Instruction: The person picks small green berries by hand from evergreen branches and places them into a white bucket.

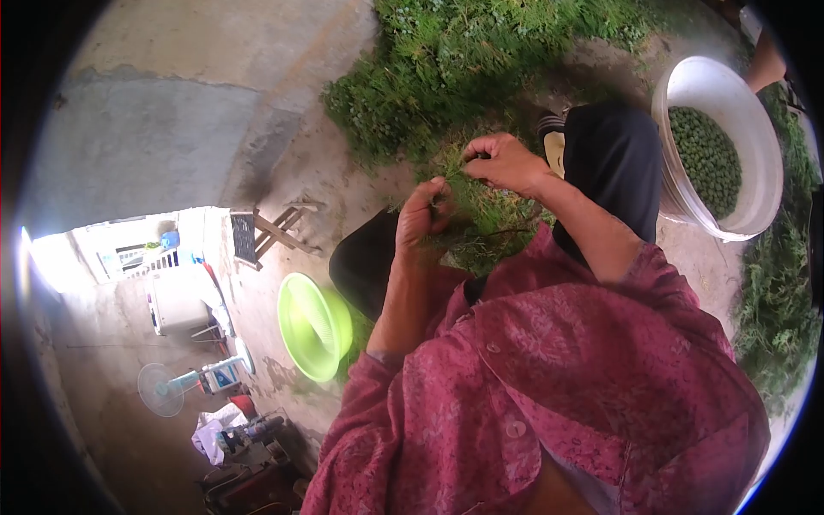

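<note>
My left hand (pixel 417 216) is closed, its fingers curled around part of a feathery green branch (pixel 493 215) that lies over my lap. Thumb and fingertips of my right hand (pixel 508 165) are pinched on a sprig at the upper end of this branch, close to the left hand. Any small piece between the right fingertips is too small to make out. Beyond both hands spreads a big heap of similar green branches (pixel 455 60), dotted with small pale round cones or fruits.
On my right stands a white bucket (pixel 755 163) partly filled with small round green fruits (pixel 704 159); another person's arm (pixel 766 64) is behind it. To my left are a lime-green basin (pixel 292 330), a folding wooden stool (pixel 279 233) and a fan (pixel 160 390). More branches (pixel 777 300) lie at far right.
</note>
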The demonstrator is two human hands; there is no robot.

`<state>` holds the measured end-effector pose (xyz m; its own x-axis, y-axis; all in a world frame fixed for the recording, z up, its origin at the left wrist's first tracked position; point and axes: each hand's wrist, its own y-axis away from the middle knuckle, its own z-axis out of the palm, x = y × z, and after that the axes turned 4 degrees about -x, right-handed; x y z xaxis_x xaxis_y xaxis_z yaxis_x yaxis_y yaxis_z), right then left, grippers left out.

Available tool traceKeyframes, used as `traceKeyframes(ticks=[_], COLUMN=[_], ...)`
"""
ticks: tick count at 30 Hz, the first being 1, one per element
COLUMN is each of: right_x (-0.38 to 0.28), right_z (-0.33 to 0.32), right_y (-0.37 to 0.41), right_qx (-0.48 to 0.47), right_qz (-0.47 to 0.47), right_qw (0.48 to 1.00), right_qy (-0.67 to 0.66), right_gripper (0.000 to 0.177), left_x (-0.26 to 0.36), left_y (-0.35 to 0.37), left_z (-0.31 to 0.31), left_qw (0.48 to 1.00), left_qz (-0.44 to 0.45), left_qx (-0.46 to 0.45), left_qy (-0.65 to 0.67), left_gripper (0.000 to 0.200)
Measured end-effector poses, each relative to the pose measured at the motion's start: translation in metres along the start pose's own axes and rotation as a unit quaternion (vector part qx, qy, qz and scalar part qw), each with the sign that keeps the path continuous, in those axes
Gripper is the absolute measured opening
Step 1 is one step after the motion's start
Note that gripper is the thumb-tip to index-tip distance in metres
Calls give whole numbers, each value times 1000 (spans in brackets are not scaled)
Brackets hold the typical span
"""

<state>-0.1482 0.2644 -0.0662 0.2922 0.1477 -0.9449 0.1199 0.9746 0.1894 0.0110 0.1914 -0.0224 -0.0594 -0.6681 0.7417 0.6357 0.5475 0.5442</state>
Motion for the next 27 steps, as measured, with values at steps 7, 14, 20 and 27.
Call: traceKeyframes(ticks=[7,14,20,27], right_x=[35,-18,-68,-41], right_z=[-3,-28,-95,-202], right_y=[-28,5,72,179], right_qx=[215,114,213,588], right_qz=[-218,16,-257,-168], right_qw=[902,929,880,782], right_qy=[306,-353,-337,120], right_gripper=[14,5,9,23], left_x=[4,34,-15,-41], left_y=[1,15,-27,-42], left_z=[-5,-17,-75,-116], left_qw=[998,971,974,717], left_qz=[50,127,108,-16], left_qx=[0,-25,28,-17], left_qy=[26,199,-199,-697], left_gripper=[15,19,23,53])
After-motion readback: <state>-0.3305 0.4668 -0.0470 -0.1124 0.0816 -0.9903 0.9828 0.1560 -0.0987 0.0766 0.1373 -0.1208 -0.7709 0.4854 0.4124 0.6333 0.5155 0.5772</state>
